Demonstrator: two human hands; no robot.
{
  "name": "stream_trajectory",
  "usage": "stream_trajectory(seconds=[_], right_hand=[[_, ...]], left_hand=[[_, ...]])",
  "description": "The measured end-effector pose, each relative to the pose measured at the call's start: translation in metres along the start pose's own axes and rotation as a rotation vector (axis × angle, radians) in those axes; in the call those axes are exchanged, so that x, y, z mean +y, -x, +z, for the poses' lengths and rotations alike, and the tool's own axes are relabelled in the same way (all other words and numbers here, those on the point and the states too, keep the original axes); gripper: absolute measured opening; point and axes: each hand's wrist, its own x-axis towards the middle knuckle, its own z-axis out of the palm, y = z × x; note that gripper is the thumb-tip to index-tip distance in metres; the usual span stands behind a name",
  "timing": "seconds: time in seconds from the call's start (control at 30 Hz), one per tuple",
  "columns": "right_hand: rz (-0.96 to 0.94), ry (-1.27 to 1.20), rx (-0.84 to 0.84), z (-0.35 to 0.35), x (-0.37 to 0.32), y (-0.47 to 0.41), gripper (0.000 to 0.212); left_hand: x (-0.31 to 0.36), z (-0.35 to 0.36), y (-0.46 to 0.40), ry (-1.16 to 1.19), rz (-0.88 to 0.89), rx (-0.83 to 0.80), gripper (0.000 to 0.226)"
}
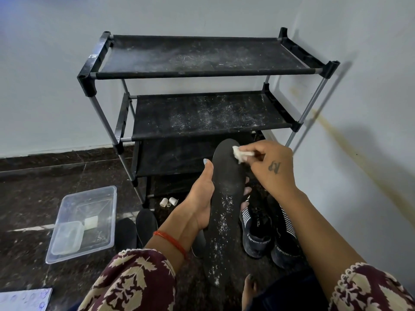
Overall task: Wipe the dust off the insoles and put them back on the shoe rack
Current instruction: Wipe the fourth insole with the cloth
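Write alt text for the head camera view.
A left hand holds a long black dusty insole while the right hand pinches a small white cloth against its toe end. Behind stands a black, dust-speckled fabric shoe rack; black sneakers sit on the dark floor.

White lettering on the two black sneakers [269, 230] reads "SPORTS", perhaps with more letters cut off. The right hand [274, 167] carries a small tattoo, too blurred to read.

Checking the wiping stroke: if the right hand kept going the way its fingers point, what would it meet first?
The right hand pinches a white wipe pointing left; the wipe already touches the insole, apparently near its toe.
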Motion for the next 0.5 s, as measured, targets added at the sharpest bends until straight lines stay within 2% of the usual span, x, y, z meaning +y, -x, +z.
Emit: stream_trajectory(seconds=[0.13,0.17,0.27,0.37,0.5], right_hand=[[0.006,-0.134,-0.306,0.008,-0.016,0.009,0.023],[-0.013,-0.110,-0.321,0.009,-0.016,0.010,0.023],[-0.039,-0.011,-0.229,0.010,-0.010,0.007,0.019],[0.030,0.090,-0.127,0.008,0.000,0.002,0.015],[0.057,0.152,0.098,0.007,0.008,0.000,0.021]], left_hand=[[0.000,0.000,0.001,0.002,-0.001,-0.023,0.082],[0.001,-0.001,0.001,0.005,-0.002,-0.024,0.081],[0.000,-0.001,0.001,-0.008,0.018,-0.017,0.080],[-0.002,0.003,0.002,-0.013,0.017,0.005,0.079],[-0.002,0.003,0.003,-0.036,0.010,0.002,0.081]])
